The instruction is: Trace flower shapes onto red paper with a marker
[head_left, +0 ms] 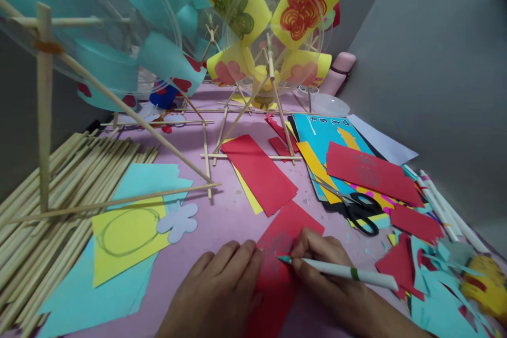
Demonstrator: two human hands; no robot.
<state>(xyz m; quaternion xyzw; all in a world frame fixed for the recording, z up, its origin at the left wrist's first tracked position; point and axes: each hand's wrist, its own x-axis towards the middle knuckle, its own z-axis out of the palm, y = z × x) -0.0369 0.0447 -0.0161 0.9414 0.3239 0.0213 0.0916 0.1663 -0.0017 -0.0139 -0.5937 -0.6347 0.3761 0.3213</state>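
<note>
My right hand grips a white marker pen with a teal tip, and the tip touches a red paper strip lying on the pink table. Faint scribbled marks show on the red paper near the tip. My left hand lies flat with its fingers stretched out, pressing on the left edge of the same red strip.
Black-handled scissors rest on a stack of coloured sheets at the right. A bundle of wooden sticks lies at the left. Stick-and-plastic wheels with yellow and blue paper cards stand behind. Paper scraps and several pens lie at the right.
</note>
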